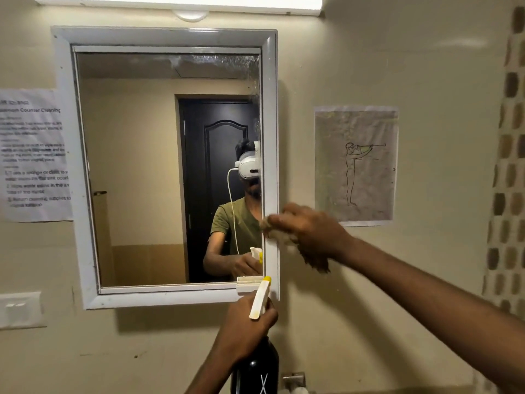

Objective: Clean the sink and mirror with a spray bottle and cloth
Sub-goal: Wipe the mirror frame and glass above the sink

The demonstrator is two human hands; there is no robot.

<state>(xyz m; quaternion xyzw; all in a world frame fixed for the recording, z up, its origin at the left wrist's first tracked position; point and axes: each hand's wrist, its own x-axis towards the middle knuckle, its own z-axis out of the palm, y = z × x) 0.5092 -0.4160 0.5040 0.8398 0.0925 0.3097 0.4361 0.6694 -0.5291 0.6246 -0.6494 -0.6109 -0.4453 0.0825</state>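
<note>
A white-framed mirror (159, 172) hangs on the beige wall, its glass smeared along the top and right edge. My right hand (309, 228) holds a brown cloth (315, 258) against the mirror's right frame, about two thirds of the way down; the hand is motion-blurred. My left hand (244, 328) grips a black spray bottle (255, 368) below the mirror's lower right corner. Its white trigger head with a yellow nozzle (260, 298) points up towards the frame. The sink is out of view.
A printed instruction sheet (34, 155) is taped left of the mirror and a line-drawing poster (356, 166) to its right. A white switch plate (20, 309) sits at lower left, a metal fixture (294, 379) at the bottom, patterned tiles (508, 166) at far right.
</note>
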